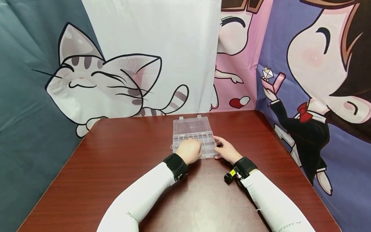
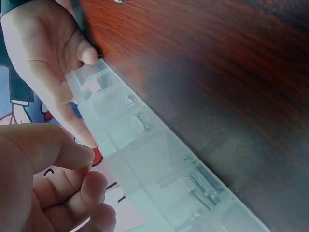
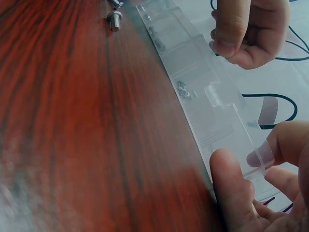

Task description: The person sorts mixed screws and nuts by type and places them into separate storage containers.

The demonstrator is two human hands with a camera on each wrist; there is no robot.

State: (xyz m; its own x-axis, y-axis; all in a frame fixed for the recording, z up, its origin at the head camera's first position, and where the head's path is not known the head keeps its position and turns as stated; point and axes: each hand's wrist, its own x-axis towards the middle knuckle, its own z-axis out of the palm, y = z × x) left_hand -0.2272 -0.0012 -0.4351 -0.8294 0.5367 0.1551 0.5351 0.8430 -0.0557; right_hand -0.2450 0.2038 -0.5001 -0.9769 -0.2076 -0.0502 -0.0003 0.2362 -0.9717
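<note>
A clear plastic compartment box (image 1: 192,125) stands with its lid swung back. My left hand (image 1: 189,150) is over the front compartments, thumb and fingertips pinched together; in the left wrist view its curled fingers (image 2: 94,187) hover beside the box, and nothing shows between them. At the box's right end, my right hand (image 1: 227,151) grips it, the thumb (image 3: 226,169) on the near side and the fingers on the far side. Small metal screws (image 2: 203,191) lie in some compartments. On the table in front of the box are small loose screws (image 3: 115,20).
The box sits on a reddish-brown wooden table (image 1: 116,167), close to its far edge. Cloth backdrops with a cartoon cat (image 1: 98,80) and cartoon figures hang behind and to the right. Each wrist wears a black strap (image 1: 245,166).
</note>
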